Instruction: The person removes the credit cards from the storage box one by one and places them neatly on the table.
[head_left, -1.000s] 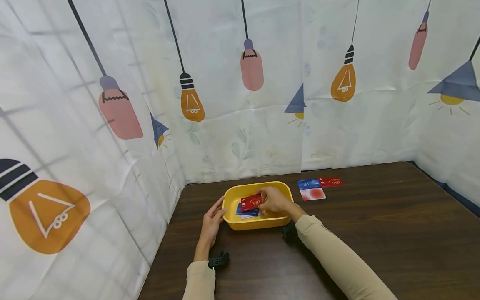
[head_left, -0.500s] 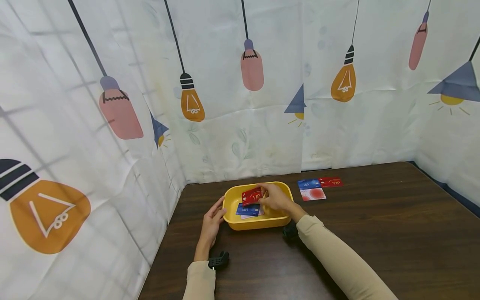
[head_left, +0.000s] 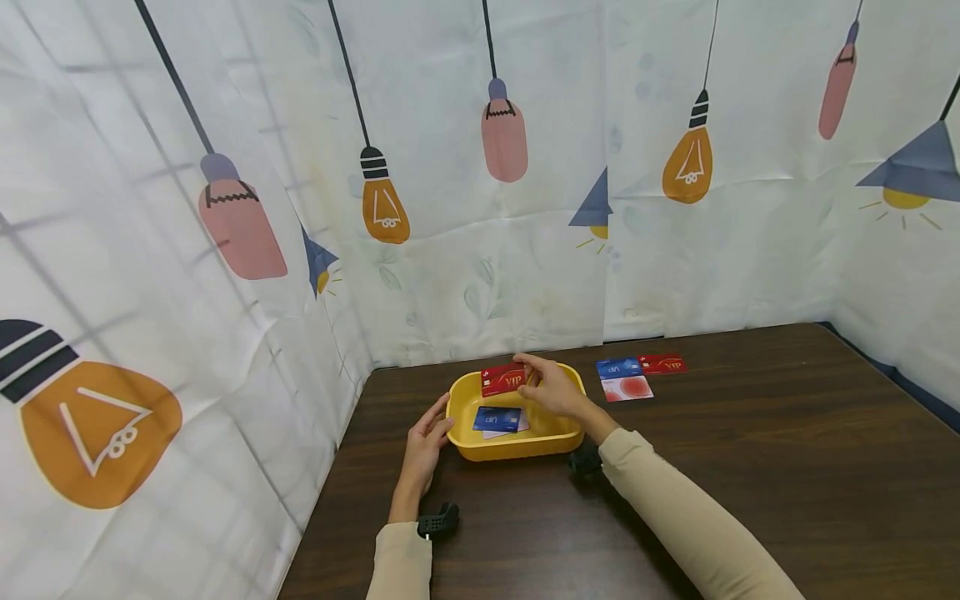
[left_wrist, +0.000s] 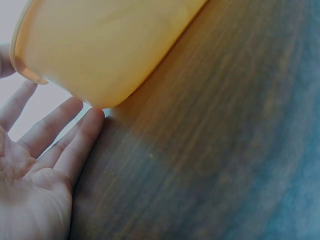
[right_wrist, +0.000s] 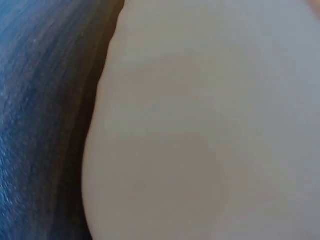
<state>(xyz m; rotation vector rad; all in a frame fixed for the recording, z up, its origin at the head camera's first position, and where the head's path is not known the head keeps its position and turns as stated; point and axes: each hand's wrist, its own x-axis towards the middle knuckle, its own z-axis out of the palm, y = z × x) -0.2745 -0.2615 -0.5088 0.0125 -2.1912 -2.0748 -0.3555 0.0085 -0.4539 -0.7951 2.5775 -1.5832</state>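
A yellow plastic basin (head_left: 517,451) sits on the table. My right hand (head_left: 553,388) pinches a red VIP card (head_left: 501,380) by its right end, raised over the basin's far side. Inside lie a blue card (head_left: 497,418) and, partly beneath it, a pale pinkish card (head_left: 523,421). My left hand (head_left: 423,440) touches the basin's left end with extended fingers. In the left wrist view, the left hand's (left_wrist: 40,165) fingertips meet the basin wall (left_wrist: 105,55), with one digit up by the rim. A blurred pale surface fills most of the right wrist view, hiding the fingers.
Right of the basin, a blue card (head_left: 619,367), a white card with a red circle (head_left: 627,388) and another red VIP card (head_left: 663,364) lie together on the dark wooden table (head_left: 750,433). A patterned curtain (head_left: 465,275) hangs behind the table and along its left.
My right hand has lifted the red VIP card up and away from the blue card, toward the basin's far rim. The left hand and the basin stay where they were.
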